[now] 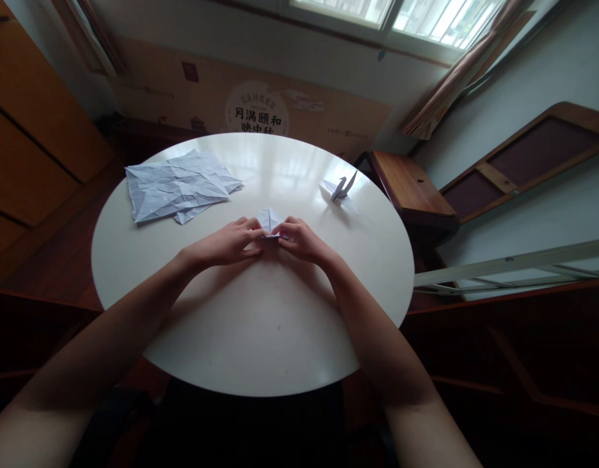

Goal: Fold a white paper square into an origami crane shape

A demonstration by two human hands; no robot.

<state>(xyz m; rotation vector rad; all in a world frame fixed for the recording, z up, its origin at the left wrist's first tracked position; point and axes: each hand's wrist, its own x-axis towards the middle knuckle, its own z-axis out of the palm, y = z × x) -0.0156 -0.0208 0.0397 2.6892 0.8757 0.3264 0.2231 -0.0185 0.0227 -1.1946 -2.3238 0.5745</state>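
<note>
A small piece of folded white paper (269, 220) lies near the middle of the round table, with a crease running up its centre. My left hand (238, 240) pinches its near left edge between thumb and fingers. On the opposite side my right hand (301, 238) grips the near right edge in the same way. The fingers of both hands cover the paper's lower corners. A finished paper crane (343, 188) stands farther back on the right, apart from my hands.
Several creased sheets of paper (180, 185) lie stacked at the back left of the white round table (251, 351). A wooden stool (409, 185) stands beyond the table's right edge. Behind the table is a printed cardboard panel (206, 97) below the window.
</note>
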